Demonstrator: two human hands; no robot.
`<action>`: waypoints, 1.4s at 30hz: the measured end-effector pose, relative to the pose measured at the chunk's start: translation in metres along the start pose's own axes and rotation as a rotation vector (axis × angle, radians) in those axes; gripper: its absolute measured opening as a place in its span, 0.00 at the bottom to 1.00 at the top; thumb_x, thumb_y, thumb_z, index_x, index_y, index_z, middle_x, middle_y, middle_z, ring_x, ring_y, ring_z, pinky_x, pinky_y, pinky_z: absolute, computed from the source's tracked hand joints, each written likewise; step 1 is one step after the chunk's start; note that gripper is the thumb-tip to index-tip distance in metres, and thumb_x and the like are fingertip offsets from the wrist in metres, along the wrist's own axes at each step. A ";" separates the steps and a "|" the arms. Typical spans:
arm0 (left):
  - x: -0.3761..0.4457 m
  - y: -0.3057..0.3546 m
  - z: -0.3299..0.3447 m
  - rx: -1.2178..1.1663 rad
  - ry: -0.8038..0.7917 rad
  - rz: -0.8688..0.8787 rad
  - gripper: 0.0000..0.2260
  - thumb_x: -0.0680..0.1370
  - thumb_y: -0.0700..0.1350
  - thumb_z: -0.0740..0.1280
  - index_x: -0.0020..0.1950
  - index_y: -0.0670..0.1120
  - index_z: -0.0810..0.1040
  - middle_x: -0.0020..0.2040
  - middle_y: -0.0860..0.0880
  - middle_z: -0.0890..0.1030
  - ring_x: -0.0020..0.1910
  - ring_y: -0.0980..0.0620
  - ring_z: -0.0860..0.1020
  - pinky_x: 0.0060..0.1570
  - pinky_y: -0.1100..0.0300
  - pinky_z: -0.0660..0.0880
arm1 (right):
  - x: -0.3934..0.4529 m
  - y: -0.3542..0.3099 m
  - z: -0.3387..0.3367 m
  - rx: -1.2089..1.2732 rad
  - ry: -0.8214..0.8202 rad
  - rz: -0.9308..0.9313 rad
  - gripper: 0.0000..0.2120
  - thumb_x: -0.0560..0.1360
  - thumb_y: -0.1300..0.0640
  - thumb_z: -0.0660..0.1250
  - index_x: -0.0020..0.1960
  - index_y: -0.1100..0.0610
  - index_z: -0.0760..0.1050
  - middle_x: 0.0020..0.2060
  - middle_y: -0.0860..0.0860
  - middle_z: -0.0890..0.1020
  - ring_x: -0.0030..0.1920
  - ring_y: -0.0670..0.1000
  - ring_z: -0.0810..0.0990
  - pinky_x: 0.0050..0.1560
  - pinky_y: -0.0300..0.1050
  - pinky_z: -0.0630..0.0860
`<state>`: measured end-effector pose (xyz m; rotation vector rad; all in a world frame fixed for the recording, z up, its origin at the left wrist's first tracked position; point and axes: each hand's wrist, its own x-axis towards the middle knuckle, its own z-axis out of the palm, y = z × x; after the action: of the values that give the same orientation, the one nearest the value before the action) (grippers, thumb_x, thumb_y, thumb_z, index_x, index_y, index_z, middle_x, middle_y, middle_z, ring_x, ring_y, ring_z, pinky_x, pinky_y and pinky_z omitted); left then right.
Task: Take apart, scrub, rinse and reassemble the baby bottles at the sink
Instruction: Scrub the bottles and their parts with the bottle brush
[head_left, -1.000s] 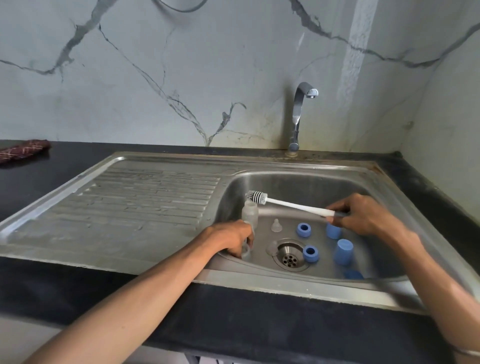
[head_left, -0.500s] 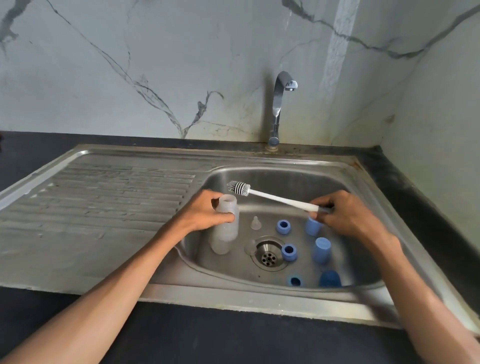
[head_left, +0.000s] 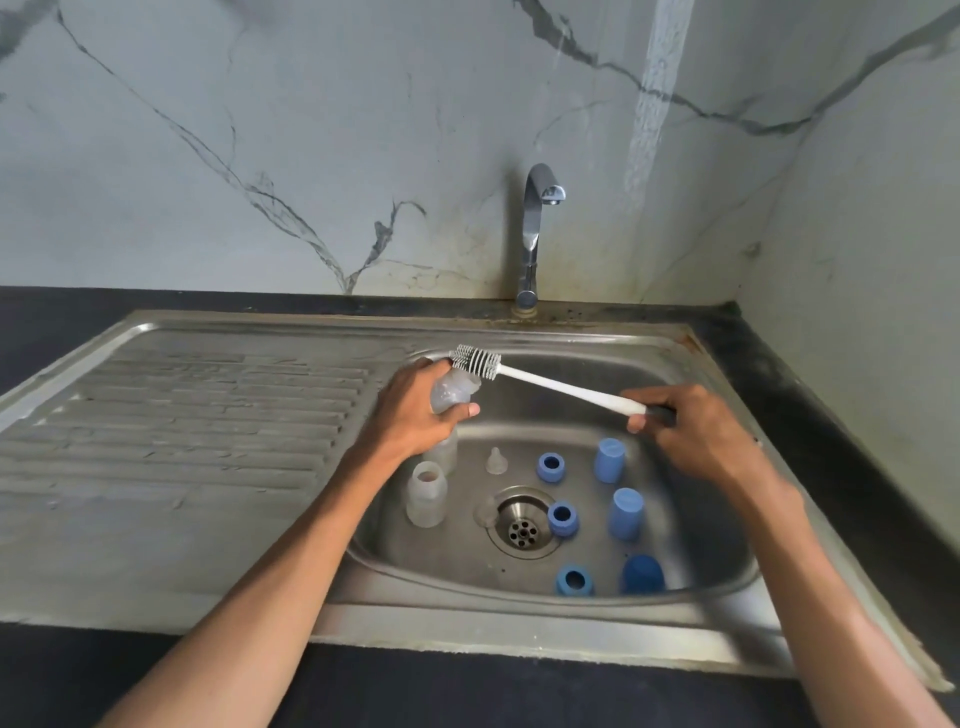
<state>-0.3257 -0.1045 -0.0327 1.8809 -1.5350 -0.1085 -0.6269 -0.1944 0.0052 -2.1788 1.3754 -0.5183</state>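
Note:
My left hand (head_left: 415, 415) grips a clear baby bottle (head_left: 453, 391) above the left side of the steel sink basin (head_left: 519, 400), tilted with its mouth up and to the right. My right hand (head_left: 685, 431) holds the handle of a white bottle brush (head_left: 550, 383). The brush's bristle head (head_left: 475, 360) is right at the bottle's mouth. Two more clear bottles (head_left: 427, 493) stand in the basin below my left hand, one partly hidden behind it. A clear teat (head_left: 496, 461) stands by the drain (head_left: 522, 525). Three blue rings (head_left: 550, 466) and three blue caps (head_left: 609, 459) lie on the right.
A chrome tap (head_left: 535, 234) rises behind the basin with no water running. The ribbed draining board (head_left: 182, 415) stretches to the left. Black countertop (head_left: 467, 691) surrounds the sink, and a marble wall stands behind and to the right.
My left hand has lifted one bottle out of the basin and tilted it toward the brush. The brush head has come to the bottle's mouth. The camera has shifted closer and rightward.

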 end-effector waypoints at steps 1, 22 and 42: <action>0.000 -0.001 -0.001 -0.020 0.016 0.036 0.23 0.69 0.58 0.74 0.59 0.49 0.79 0.54 0.51 0.79 0.53 0.49 0.78 0.55 0.51 0.75 | 0.001 -0.001 0.001 0.003 -0.001 -0.002 0.17 0.78 0.58 0.69 0.66 0.48 0.77 0.57 0.52 0.82 0.52 0.50 0.77 0.56 0.43 0.70; 0.004 0.009 0.010 0.046 -0.144 0.105 0.30 0.64 0.44 0.82 0.65 0.50 0.78 0.59 0.50 0.81 0.60 0.50 0.75 0.56 0.61 0.70 | -0.006 -0.010 0.012 -0.268 -0.005 -0.043 0.15 0.78 0.56 0.68 0.63 0.44 0.78 0.57 0.49 0.83 0.57 0.54 0.80 0.61 0.55 0.75; 0.008 -0.004 0.003 -0.017 -0.022 0.242 0.29 0.69 0.51 0.78 0.65 0.52 0.69 0.62 0.52 0.77 0.59 0.48 0.75 0.60 0.48 0.73 | -0.009 -0.018 0.011 -0.328 -0.011 -0.067 0.17 0.81 0.52 0.62 0.69 0.41 0.73 0.60 0.50 0.82 0.61 0.55 0.78 0.65 0.55 0.71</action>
<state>-0.3214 -0.1123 -0.0342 1.6707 -1.7580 -0.0320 -0.6118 -0.1774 0.0066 -2.4897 1.4698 -0.3208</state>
